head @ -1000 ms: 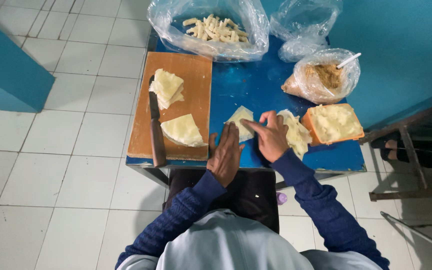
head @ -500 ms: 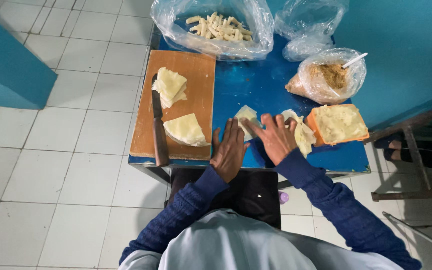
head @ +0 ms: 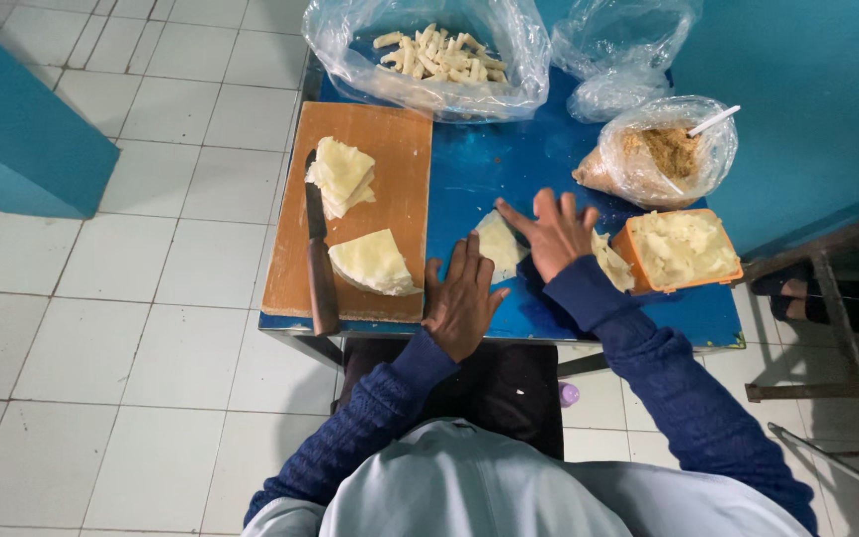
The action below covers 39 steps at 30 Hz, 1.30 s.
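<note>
My left hand (head: 463, 294) lies flat on the blue table (head: 489, 169), fingers spread, touching the near edge of a pale triangular wrapper sheet (head: 497, 242). My right hand (head: 552, 228) rests open beside it, its thumb on the far edge of the same sheet. Neither hand grips anything. More pale sheets (head: 612, 263) lie just right of my right hand.
A wooden cutting board (head: 400, 159) at left carries two stacks of pale sheets and a knife (head: 318, 261). An orange tub of white filling (head: 680, 248), a bag of brown filling with a spoon (head: 660, 159) and a bag of rolled sticks (head: 431, 52) stand behind. White tiled floor lies left.
Both hands went from working the sheet with bent fingers to lying flat and spread on the table. The view has shifted slightly right.
</note>
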Each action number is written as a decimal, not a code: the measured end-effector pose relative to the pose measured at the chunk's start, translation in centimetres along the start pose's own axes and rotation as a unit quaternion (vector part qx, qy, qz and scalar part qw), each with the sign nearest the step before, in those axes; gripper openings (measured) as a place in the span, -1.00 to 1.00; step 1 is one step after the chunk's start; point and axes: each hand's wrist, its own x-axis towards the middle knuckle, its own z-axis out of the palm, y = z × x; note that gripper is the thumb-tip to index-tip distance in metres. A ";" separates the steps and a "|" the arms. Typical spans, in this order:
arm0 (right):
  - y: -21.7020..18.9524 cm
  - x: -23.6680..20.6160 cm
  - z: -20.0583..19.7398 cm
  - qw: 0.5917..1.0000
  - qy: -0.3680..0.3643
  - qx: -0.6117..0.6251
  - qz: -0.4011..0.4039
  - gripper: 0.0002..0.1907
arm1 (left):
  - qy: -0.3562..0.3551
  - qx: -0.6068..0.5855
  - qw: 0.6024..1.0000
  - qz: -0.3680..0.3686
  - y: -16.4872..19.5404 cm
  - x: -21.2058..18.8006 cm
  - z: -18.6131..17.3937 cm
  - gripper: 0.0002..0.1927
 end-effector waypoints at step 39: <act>18.3 -3.7 -5.2 0.961 0.167 0.147 0.163 -0.91 | 0.085 -0.075 0.990 -0.086 -0.9 0.4 0.3 -0.81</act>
